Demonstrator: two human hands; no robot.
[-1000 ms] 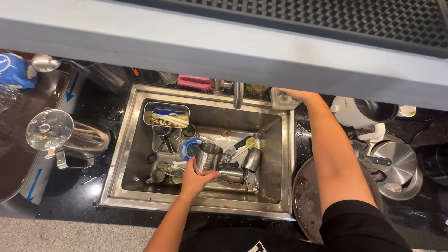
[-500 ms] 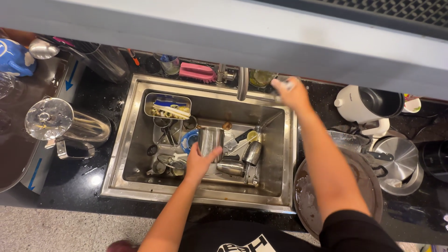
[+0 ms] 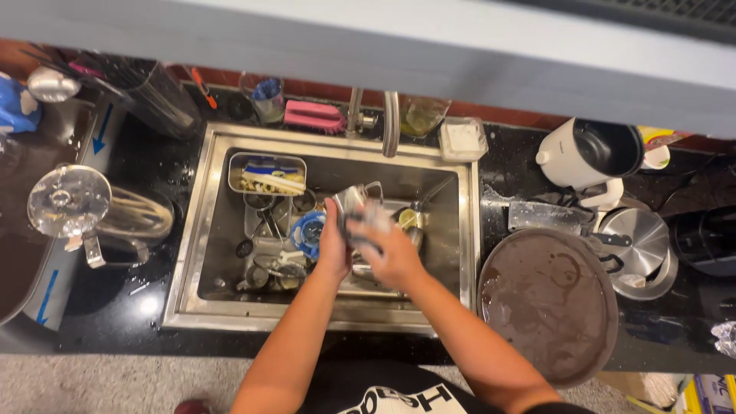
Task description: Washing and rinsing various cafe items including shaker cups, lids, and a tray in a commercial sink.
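Left hand [image 3: 333, 249] wrapped round the side of a shiny steel cup [image 3: 351, 204], held above the stainless steel sink [image 3: 469, 230]. Blue round lid [image 3: 310, 230] just left of this hand. Right hand [image 3: 392, 257] fingers curled, pressing a blurred scrubbing pad [image 3: 376, 222] against the cup. Round brown tray [image 3: 548, 303] well right.

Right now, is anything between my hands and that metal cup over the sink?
Nothing visible. The left hand grips the metal cup from its left, and the right hand presses against it with something blurred, held above the dishes in the sink.
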